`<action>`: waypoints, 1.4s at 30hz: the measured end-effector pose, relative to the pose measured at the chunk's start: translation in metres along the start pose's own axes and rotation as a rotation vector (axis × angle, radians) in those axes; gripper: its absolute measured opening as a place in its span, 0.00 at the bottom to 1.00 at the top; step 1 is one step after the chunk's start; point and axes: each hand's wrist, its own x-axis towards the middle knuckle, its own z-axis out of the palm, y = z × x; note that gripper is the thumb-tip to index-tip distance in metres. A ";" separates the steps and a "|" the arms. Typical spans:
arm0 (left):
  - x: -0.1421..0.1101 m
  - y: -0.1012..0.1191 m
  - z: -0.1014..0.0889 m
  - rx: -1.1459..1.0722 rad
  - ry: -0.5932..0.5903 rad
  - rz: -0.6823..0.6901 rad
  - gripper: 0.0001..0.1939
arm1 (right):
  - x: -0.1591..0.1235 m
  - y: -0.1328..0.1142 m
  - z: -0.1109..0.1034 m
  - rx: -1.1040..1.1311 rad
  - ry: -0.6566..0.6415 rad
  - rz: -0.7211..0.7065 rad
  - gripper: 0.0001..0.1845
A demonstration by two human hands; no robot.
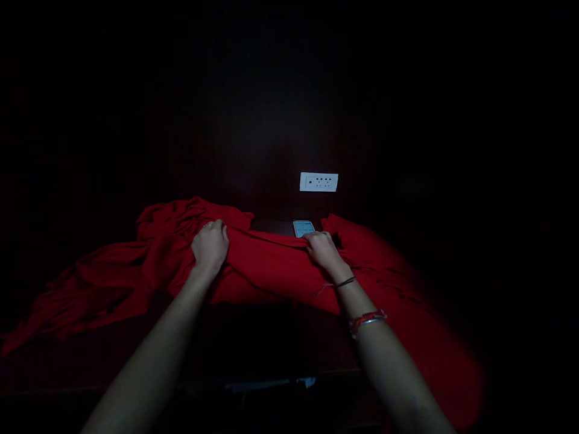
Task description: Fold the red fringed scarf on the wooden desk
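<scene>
A large red cloth (pixel 271 265) with fringed ends lies spread across a dark surface in a very dim room. My left hand (pixel 209 246) is closed, its fingers gripping a fold along the cloth's upper edge. My right hand (pixel 322 248) is also closed on the same upper edge, a little to the right. A stretch of the cloth runs taut between the two hands. Bracelets circle my right wrist.
A phone (pixel 303 228) with a lit screen lies just behind my right hand. A white wall socket plate (pixel 319 182) sits on the dark wall behind. The cloth hangs off to the lower right and trails left. Everything else is in darkness.
</scene>
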 end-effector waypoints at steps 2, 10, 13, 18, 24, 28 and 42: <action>-0.004 0.006 0.008 0.043 -0.086 0.082 0.15 | -0.001 -0.003 -0.003 0.008 0.022 -0.005 0.12; -0.029 0.045 0.037 -0.266 -0.275 0.706 0.23 | 0.000 -0.019 -0.002 0.139 0.117 -0.057 0.12; -0.029 0.043 0.044 -0.245 -0.302 0.674 0.17 | 0.000 -0.016 0.000 0.190 0.157 -0.092 0.13; -0.021 0.036 0.046 -0.293 -0.246 0.585 0.11 | -0.002 -0.014 0.011 0.266 0.059 -0.259 0.24; -0.019 0.038 0.029 -0.337 -0.150 0.618 0.13 | 0.001 -0.018 0.012 0.148 -0.026 -0.230 0.13; -0.014 0.031 0.021 -0.243 -0.099 0.570 0.15 | 0.000 -0.007 0.000 0.062 -0.033 -0.106 0.10; -0.021 0.035 0.031 -0.299 -0.235 0.726 0.14 | -0.003 0.001 -0.007 0.208 -0.008 -0.090 0.17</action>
